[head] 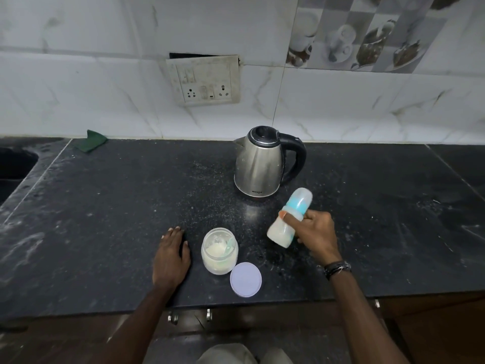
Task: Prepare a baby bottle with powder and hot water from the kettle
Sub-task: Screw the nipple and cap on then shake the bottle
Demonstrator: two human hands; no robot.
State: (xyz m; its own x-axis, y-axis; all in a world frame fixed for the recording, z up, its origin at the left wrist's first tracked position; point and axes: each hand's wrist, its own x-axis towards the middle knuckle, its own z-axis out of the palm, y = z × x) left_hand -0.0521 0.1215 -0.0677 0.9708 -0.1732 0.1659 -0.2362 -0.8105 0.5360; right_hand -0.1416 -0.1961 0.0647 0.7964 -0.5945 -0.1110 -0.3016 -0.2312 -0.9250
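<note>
My right hand (316,233) grips a baby bottle (282,229) around its middle and holds it tilted above the counter, its blue collar and clear cap pointing up towards the kettle. Milky white liquid fills the bottle's lower part. A steel kettle (258,166) with a black lid and handle stands just behind it. An open jar of white powder (220,252) with a pale green scoop inside stands between my hands. Its lilac lid (246,279) lies flat beside it. My left hand (172,256) rests palm down on the counter, left of the jar.
The black speckled counter (118,206) is dusted with spilled powder. A green cloth (90,141) lies at the back left, near a sink (13,166). A socket panel (204,81) hangs on the tiled wall. The counter's front edge and drawer handles (190,315) are below my arms.
</note>
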